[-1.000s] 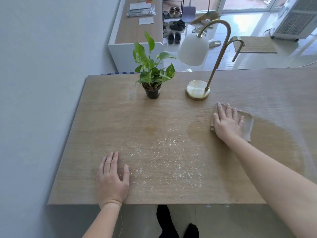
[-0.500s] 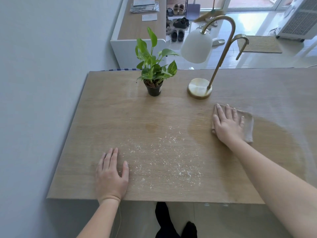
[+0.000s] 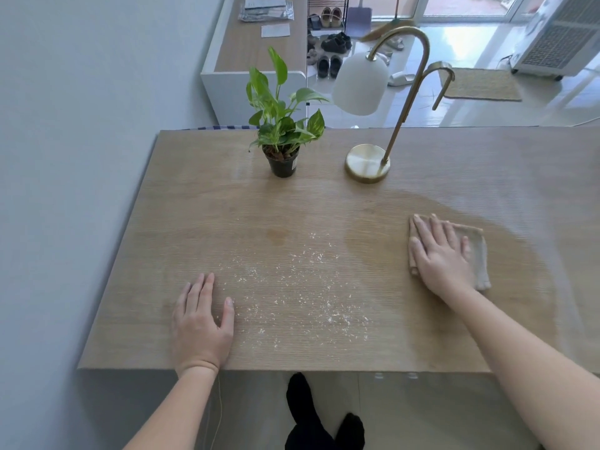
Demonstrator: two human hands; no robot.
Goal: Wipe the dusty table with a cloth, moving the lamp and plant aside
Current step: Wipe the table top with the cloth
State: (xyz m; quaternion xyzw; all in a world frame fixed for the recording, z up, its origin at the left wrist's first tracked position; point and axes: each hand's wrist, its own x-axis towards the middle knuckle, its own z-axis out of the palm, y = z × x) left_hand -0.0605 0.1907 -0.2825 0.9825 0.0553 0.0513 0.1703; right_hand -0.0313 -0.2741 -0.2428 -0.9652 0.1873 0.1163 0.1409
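Your right hand (image 3: pixel 438 258) lies flat, fingers straight and slightly spread, pressing a folded beige cloth (image 3: pixel 480 254) onto the right half of the light wooden table (image 3: pixel 194 206). Your left hand (image 3: pixel 203 319) rests palm down near the front edge, fingers straight, holding nothing. Between the hands lies a scatter of white crumbs and dust (image 3: pixel 292 287). The wood around the cloth looks darker than the hazy, pale strip at the far right. Near the back edge, well apart from both hands, stand a small green leafy plant in a black pot (image 3: pixel 282 125) and, just beside it to the right, a brass arched lamp with a white shade (image 3: pixel 360 84). A grey wall (image 3: pixel 65 157) runs along the left. Behind the table are a white cabinet with a wooden top (image 3: pixel 253 43), shoes on a rack (image 3: pixel 328 43) and a woven doormat (image 3: pixel 480 84) on glossy floor.
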